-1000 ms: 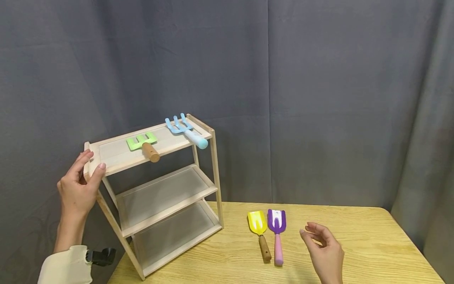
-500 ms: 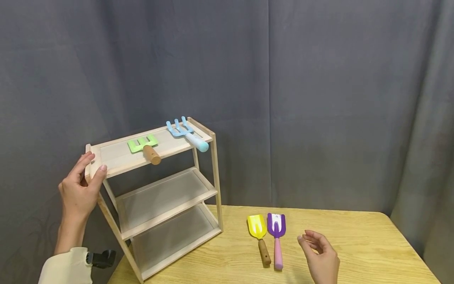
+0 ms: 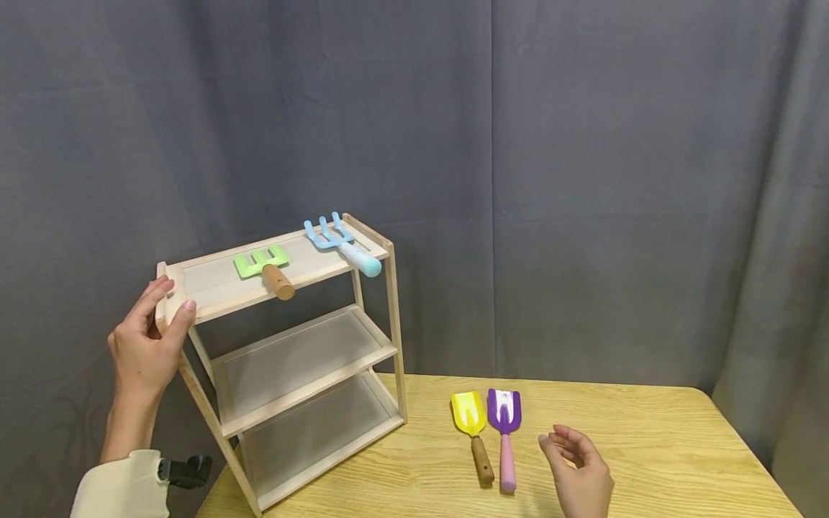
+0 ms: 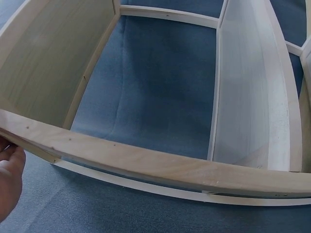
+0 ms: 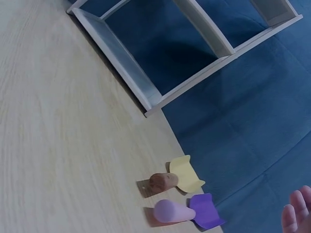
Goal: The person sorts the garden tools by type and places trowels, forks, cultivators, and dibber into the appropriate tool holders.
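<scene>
One brown-handled yellow scoop [image 3: 471,421] and one pink-handled purple scoop [image 3: 505,426] lie on our wooden desk [image 3: 648,446], right of the pale wooden three-tier rack [image 3: 304,352]. Our left hand [image 3: 145,342] grips the rack's top left end; our right hand [image 3: 579,475], fingers loosely curved, holds nothing. Jolting the rack could drop its overhanging green fork [image 3: 260,266] or light-blue fork [image 3: 352,254].

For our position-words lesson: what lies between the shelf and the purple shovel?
The yellow shovel, lying on the table; the head view shows it.
</scene>
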Available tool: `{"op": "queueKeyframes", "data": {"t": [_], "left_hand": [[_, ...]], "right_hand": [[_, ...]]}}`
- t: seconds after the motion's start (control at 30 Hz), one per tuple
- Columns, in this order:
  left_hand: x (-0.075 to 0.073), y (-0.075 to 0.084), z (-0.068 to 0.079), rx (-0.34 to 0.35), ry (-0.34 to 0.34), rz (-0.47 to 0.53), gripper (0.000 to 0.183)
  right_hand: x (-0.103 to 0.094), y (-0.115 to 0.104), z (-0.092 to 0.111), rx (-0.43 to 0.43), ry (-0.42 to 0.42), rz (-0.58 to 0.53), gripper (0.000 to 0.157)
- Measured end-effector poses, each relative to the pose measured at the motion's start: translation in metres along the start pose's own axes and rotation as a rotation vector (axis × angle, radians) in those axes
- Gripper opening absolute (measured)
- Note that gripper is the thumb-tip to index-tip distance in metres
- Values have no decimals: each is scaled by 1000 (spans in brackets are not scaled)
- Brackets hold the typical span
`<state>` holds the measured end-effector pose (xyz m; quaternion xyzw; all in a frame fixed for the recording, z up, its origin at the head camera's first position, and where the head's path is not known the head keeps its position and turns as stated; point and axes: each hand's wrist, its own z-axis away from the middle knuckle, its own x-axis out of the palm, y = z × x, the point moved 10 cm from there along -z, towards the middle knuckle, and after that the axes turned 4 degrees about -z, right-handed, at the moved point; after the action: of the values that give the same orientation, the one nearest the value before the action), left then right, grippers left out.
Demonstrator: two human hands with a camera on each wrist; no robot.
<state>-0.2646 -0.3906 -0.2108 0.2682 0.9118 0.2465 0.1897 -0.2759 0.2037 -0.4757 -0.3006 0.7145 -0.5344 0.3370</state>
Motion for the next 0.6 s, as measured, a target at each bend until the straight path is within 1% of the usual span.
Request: {"op": "queueKeyframes", "data": {"t": [0.13, 0.37, 0.6], "left_hand": [[0, 0, 0, 0, -1, -13, 41], [0, 2, 0, 5, -4, -5, 41], [0, 1, 0, 0, -11, -10, 41]], "right_hand": [[3, 4, 3, 13, -6, -8, 34], [8, 12, 6, 50, -12, -6, 36], [12, 23, 10, 74, -6, 31, 36]]}}
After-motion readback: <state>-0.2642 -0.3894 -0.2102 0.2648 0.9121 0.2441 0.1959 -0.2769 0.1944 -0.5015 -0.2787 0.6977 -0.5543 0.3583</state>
